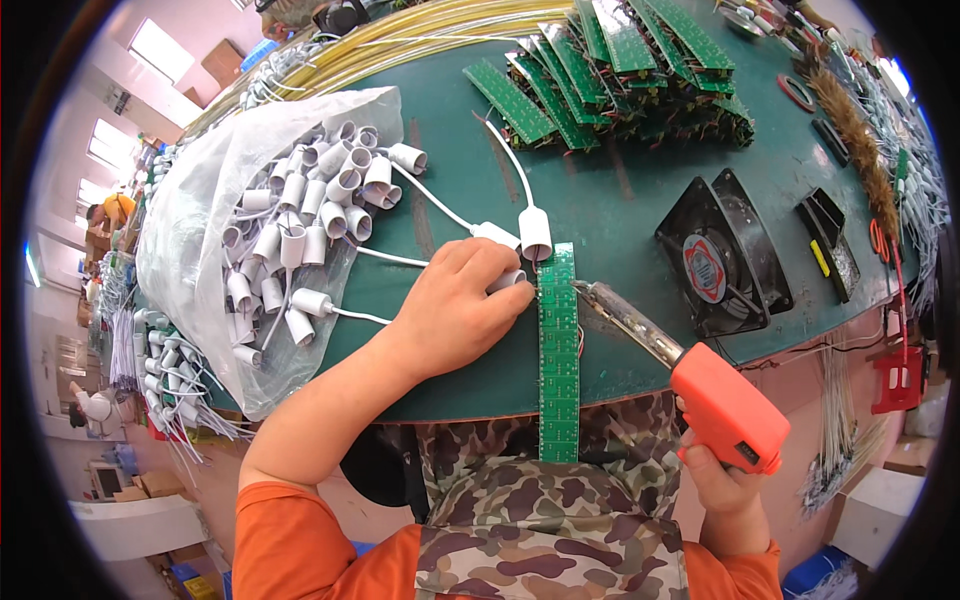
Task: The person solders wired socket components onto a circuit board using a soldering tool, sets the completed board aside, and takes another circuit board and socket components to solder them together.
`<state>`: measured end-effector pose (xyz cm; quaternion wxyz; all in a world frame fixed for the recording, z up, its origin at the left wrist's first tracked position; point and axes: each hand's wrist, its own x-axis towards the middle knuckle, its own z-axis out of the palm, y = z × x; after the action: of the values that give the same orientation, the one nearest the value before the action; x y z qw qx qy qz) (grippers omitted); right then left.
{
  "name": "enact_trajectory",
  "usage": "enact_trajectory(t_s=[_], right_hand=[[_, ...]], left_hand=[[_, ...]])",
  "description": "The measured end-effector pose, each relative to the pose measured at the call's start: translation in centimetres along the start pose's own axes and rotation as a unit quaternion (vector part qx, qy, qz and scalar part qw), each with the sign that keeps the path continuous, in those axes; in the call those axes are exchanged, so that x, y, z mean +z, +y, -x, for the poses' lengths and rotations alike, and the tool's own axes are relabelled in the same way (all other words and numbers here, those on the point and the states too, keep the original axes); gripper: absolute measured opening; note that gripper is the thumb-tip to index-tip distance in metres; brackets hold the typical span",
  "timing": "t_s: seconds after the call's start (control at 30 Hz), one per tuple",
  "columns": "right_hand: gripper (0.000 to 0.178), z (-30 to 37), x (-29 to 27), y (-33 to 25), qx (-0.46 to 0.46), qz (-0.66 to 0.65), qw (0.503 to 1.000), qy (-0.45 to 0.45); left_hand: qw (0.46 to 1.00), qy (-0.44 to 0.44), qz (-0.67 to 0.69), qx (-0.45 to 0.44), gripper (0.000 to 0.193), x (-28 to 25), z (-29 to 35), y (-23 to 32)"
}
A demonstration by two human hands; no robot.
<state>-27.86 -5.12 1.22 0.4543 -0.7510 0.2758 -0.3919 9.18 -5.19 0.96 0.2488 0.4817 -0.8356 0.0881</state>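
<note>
My right hand (722, 482) grips the handle of a red soldering gun (728, 405). The metal tip of the gun points left, at the edge of a long green circuit board strip (559, 370) near its far end. My left hand (468, 298) is closed around a white cylindrical lamp socket (506, 281) beside the strip; the fingers partly hide it. Two more white sockets lie just beyond these fingers, one (535, 234) standing at the strip's far end with its white cable running away. The strip's near end hangs over the table edge above my camouflage apron.
A clear plastic bag (185, 200) full of white sockets (293, 243) lies to the left. Stacked green boards (570, 85) stand at the back. On the right are a black fan (722, 255), a black bracket (829, 245) and bundled wires (915, 200).
</note>
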Motion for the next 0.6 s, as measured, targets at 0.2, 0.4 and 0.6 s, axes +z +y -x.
enact_trajectory(t_s=[0.2,0.4,0.6], right_hand=[[0.022,-0.6,1.2,-1.0,0.126,-0.013,0.99,0.06],[0.024,-0.7,1.2,-0.2,0.103,0.016,0.994,0.046],[0.029,-0.9,1.5,0.5,0.081,0.005,0.996,0.03]], left_hand=[[1.0,0.026,0.014,0.005,0.027,0.5,0.3,-0.4],[0.998,0.049,0.045,-0.019,0.028,0.8,0.0,0.0],[0.997,0.065,0.045,-0.021,0.027,1.1,-0.6,0.0]])
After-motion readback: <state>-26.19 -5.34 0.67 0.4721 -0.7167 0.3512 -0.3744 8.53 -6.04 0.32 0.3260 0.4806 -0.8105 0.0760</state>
